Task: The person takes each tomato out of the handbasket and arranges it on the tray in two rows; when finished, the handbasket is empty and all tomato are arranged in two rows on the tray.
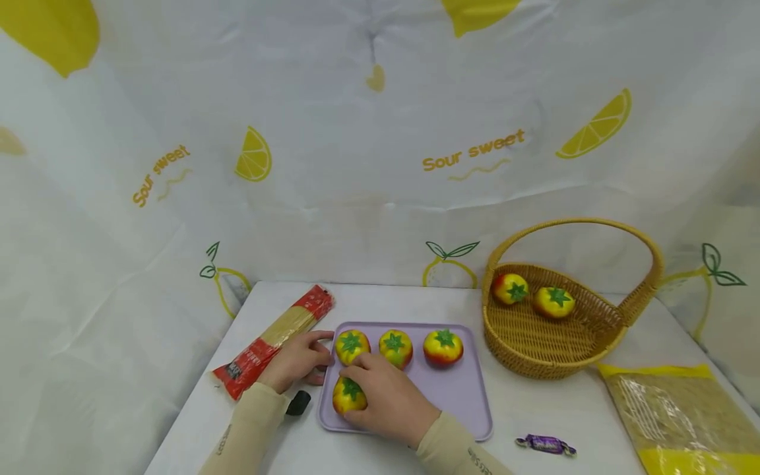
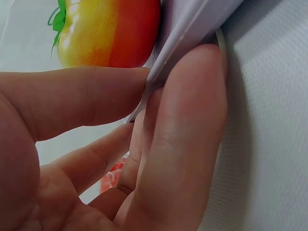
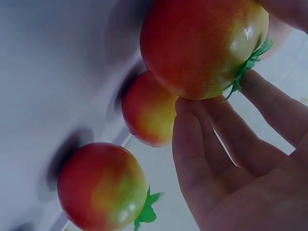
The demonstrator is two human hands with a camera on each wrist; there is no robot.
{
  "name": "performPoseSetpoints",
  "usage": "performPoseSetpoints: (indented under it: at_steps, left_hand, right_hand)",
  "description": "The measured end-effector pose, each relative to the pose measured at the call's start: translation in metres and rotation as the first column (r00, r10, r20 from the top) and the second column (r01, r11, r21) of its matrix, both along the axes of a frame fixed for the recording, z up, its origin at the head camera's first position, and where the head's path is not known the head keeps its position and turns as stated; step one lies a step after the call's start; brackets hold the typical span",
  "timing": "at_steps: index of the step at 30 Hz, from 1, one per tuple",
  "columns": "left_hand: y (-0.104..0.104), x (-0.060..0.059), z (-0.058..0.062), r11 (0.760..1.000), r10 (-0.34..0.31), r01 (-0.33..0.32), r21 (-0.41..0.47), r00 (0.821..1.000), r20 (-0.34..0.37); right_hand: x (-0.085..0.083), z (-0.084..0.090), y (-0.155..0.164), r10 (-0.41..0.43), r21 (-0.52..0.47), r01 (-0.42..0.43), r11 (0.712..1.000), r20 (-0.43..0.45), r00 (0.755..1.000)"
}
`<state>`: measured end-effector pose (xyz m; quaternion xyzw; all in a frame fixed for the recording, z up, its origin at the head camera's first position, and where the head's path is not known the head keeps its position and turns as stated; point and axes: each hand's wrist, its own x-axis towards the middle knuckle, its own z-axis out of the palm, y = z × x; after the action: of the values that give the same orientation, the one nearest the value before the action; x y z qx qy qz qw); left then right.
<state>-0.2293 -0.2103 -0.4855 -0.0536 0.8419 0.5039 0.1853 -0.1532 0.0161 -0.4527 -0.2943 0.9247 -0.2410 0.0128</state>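
A lavender tray [image 1: 457, 396] lies on the white table with a back row of three yellow-red toy tomatoes [image 1: 395, 347]. A fourth tomato [image 1: 347, 396] sits at the tray's front left, and my right hand [image 1: 380, 396] curls its fingers over it. In the right wrist view that tomato [image 3: 202, 48] lies against my fingers [image 3: 231, 144], with two others [image 3: 149, 115] behind. My left hand [image 1: 299, 359] is at the tray's left rim. In the left wrist view its thumb and fingers [image 2: 187, 120] pinch the tray edge [image 2: 192, 29] beside a tomato [image 2: 110, 33].
A wicker basket [image 1: 522, 366] with a tall handle stands right of the tray and holds two tomatoes [image 1: 553, 301]. A red spaghetti packet [image 1: 279, 336] lies at the left, a small black object [image 1: 298, 402] by my left wrist. A purple candy [image 1: 545, 444] and a yellow packet [image 1: 677, 415] lie front right.
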Motion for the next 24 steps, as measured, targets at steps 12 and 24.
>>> performPoseSetpoints:
  at_steps: [12, 24]
  left_hand:
    - [0.0003, 0.0025, 0.0008, 1.0, -0.004, 0.004, 0.006, 1.0, 0.002]
    - [-0.0009, -0.0005, -0.0014, 1.0, -0.012, 0.012, 0.011, 1.0, -0.005]
  right_hand:
    - [-0.0002, -0.0083, -0.0032, -0.002, 0.006, 0.002, 1.0, -0.038, 0.999]
    - [0.0004, -0.0073, -0.0049, -0.009, 0.012, 0.009, 1.0, -0.016, 1.0]
